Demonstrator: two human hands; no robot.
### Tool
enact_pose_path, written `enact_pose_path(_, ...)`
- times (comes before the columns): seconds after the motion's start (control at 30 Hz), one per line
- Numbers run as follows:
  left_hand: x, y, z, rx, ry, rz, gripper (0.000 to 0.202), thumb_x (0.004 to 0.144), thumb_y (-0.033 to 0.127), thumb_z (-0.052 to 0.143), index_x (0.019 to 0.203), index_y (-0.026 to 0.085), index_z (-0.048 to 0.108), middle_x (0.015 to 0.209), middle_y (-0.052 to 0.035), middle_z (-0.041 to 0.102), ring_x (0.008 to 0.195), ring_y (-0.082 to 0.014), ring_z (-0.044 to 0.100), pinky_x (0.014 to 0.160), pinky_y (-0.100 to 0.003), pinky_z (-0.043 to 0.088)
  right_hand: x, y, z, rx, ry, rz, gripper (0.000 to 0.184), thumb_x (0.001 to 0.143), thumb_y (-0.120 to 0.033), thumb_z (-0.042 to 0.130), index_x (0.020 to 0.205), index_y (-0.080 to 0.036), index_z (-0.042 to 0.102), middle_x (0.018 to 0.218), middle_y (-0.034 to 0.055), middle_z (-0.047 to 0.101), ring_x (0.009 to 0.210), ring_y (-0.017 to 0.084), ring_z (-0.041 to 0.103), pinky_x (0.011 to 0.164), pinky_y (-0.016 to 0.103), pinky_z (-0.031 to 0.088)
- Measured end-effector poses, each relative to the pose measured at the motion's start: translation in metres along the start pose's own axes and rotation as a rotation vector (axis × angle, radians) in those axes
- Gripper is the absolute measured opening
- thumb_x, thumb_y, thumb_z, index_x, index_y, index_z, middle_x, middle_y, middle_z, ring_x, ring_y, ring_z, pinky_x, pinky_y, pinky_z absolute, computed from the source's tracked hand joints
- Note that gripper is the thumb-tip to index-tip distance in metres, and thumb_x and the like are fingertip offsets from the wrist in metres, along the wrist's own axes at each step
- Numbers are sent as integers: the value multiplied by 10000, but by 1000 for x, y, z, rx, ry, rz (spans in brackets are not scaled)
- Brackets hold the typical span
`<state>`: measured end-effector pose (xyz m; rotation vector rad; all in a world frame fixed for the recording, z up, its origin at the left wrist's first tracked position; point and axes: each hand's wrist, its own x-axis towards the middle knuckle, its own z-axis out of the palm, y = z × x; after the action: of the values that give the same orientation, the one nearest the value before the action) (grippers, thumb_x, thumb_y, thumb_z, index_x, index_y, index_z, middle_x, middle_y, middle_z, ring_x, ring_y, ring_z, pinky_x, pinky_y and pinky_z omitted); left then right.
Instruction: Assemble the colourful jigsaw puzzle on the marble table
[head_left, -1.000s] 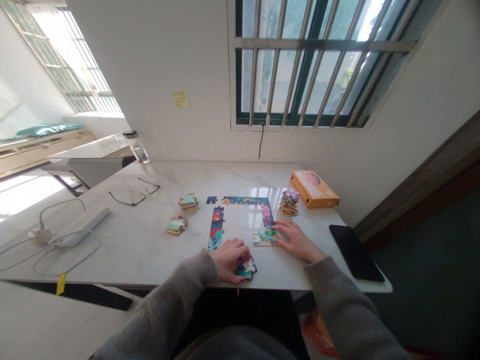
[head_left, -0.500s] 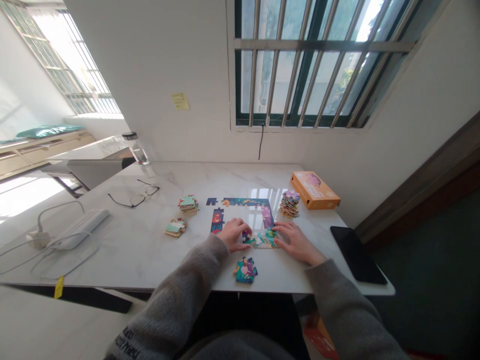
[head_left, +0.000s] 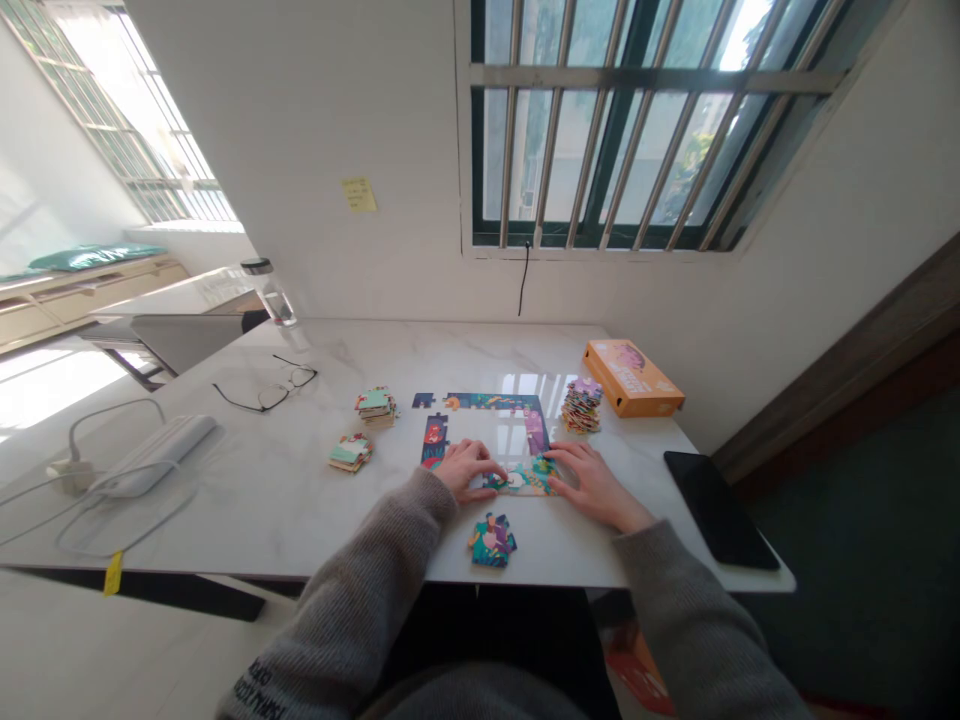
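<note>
Nearest us, loose multicoloured cardboard jigsaw pieces (head_left: 492,541) lie on the white marbled tabletop (head_left: 262,500). Beyond, our left hand (head_left: 465,470) touches the left end of a teal jigsaw strip (head_left: 531,478), pinching or pressing, we cannot tell; our right hand (head_left: 592,482), spread, touches its right end. Farther off lies an orange cardboard box (head_left: 634,378).

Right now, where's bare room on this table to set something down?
Free: the front-left tabletop, between the white power strip and the left sleeve; also the back stretch, between the puzzle border and the wall. Crowded: around the left hand and right hand, with loose pieces nearer the edge.
</note>
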<state>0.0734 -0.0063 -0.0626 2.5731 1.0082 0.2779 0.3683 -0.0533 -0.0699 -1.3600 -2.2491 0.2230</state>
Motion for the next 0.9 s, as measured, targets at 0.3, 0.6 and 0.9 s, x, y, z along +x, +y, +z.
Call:
enact_pose_path(0.3, -3, 5, -2, 4, 20, 28, 270, 858, 447, 684, 1114, 367, 713, 1070, -43, 539, 1077, -246, 465, 965, -425, 360, 0, 1, 1, -3, 7, -5, 358, 902, -398, 611, 1231, -260, 642, 1304, 105, 606, 1219, 295, 530, 1049, 493, 423)
enact_pose_path(0.6, -2, 10, 1, 49, 35, 13, 285, 859, 440, 677, 1133, 363, 694, 1062, -44, 533, 1065, -252, 464, 966, -443, 353, 0, -1, 0, -18, -7, 11, 353, 900, -400, 614, 1222, -258, 641, 1304, 102, 603, 1214, 293, 529, 1051, 493, 419)
enact_pose_path(0.9, -2, 12, 2, 67, 58, -1, 305, 857, 429, 655, 1145, 327, 667, 1095, -49, 531, 1065, -258, 463, 958, -438, 362, -2, -3, 1, -32, -2, 11, 405, 854, -403, 673, 1234, -269, 631, 1319, 99, 590, 1229, 305, 523, 1056, 501, 413)
